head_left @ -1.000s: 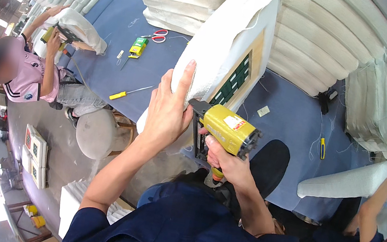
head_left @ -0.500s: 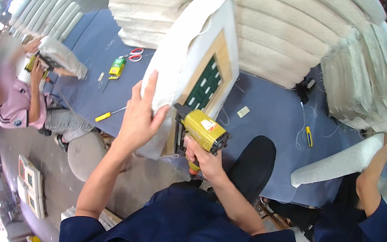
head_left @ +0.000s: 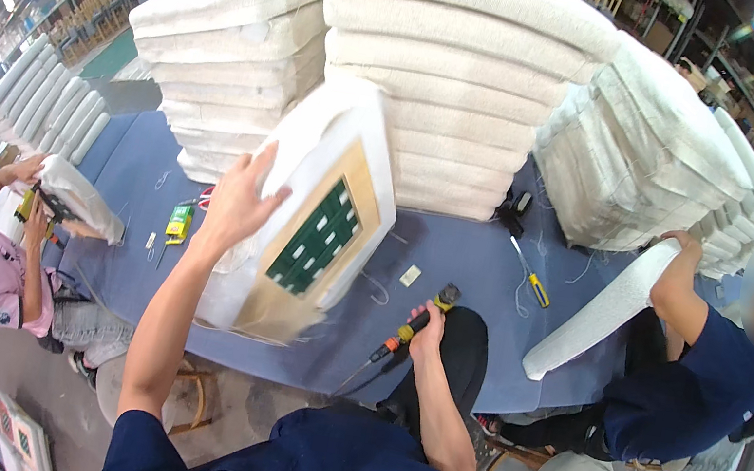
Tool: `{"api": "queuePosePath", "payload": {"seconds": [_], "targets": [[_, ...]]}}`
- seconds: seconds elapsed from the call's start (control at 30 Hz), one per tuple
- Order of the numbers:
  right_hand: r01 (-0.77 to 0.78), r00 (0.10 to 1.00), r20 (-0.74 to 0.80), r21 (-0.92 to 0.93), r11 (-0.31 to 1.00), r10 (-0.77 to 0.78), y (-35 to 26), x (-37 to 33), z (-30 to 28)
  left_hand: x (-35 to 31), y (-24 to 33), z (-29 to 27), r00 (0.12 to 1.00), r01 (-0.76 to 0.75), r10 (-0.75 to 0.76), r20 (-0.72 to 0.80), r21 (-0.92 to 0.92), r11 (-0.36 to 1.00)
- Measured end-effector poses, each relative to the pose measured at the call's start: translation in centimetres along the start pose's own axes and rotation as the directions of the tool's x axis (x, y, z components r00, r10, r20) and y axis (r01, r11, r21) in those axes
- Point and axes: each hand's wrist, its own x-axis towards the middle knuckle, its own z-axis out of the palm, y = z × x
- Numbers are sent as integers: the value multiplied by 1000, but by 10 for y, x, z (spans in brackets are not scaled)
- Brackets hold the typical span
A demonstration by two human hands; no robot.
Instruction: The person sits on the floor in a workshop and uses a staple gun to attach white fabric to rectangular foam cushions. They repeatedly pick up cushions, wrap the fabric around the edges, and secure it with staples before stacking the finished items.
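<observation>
A white padded seat cushion point(head_left: 364, 160) stands tilted before me on the blue table, its underside facing right. That side has a wooden frame point(head_left: 273, 303) around green webbing point(head_left: 315, 241). My left hand point(head_left: 240, 199) lies against the cushion's left edge, fingers and thumb spread. By my right thigh, away from the cushion, my right hand point(head_left: 428, 330) is wrapped round the grip of a yellow and black staple gun point(head_left: 446, 296). An orange hose fitting point(head_left: 392, 344) trails from it. The gun's body is seen almost end-on.
Tall stacks of white cushions point(head_left: 441, 78) line the table's back. Red scissors point(head_left: 205, 198), partly hidden, a green-yellow box point(head_left: 179, 224), a pale block point(head_left: 410, 274) and a screwdriver point(head_left: 539, 291) lie on the table point(head_left: 463, 249). Co-workers handle cushions at left point(head_left: 83, 189) and right point(head_left: 602, 311).
The staple gun has left the cushion's frame and swung right and down to my thigh. The cushion has tilted, showing more of its underside. My left hand has shifted along its edge; the view has risen.
</observation>
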Motion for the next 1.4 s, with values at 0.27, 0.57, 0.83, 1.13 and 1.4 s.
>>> {"api": "queuePosePath", "payload": {"seconds": [0.27,0.57,0.83,1.13,1.4], "targets": [[254,962,-21,-308,917,-273,-76,82,22,-76,-23,-42,856,-498,481,190,51,866],[492,867,469,-754,434,-169,-51,18,95,-128,-106,-49,975,-204,186,120,168,964],[980,200,913,-184,79,-356,-82,-157,201,-79,-63,-48,940,-304,255,227,215,928],[994,-93,918,63,-90,-386,-174,-241,270,-69,32,-83,908,-405,418,16,-219,888],[984,-8,938,-55,-170,-345,-175,-263,239,-78,74,-57,872,-487,485,-71,-241,840]]}}
